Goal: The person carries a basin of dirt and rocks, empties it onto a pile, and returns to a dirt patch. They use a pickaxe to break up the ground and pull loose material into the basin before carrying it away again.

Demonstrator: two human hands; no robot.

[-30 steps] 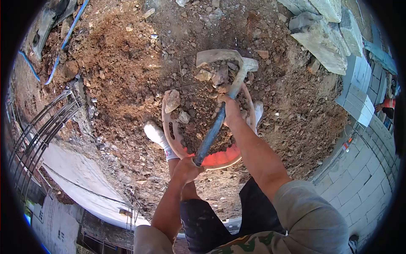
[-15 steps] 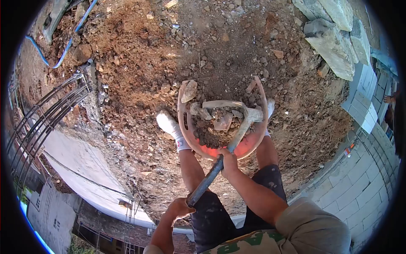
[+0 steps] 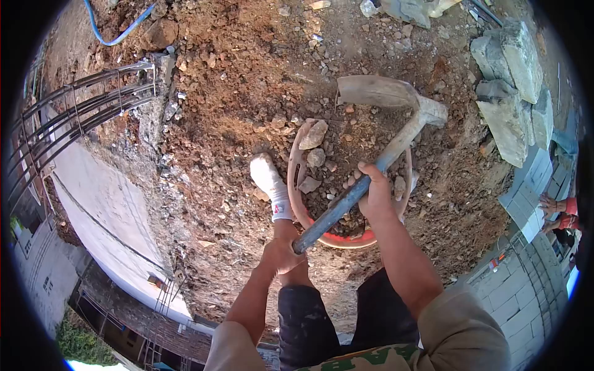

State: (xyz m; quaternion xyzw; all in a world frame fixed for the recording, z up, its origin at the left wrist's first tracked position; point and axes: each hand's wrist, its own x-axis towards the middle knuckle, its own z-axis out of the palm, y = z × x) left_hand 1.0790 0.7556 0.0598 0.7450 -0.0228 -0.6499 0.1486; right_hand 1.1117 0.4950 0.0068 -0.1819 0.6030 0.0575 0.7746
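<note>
**Head view.** A hoe is gripped by both hands. The left hand is closed round the handle's end and the right hand round its middle. The blade is seen beyond the far rim of a basket, which is part-filled with rubble and set between the feet. A socked foot is placed just beside the rim. It could be struck by a misjudged pull, or rubble could be spilled.
</note>
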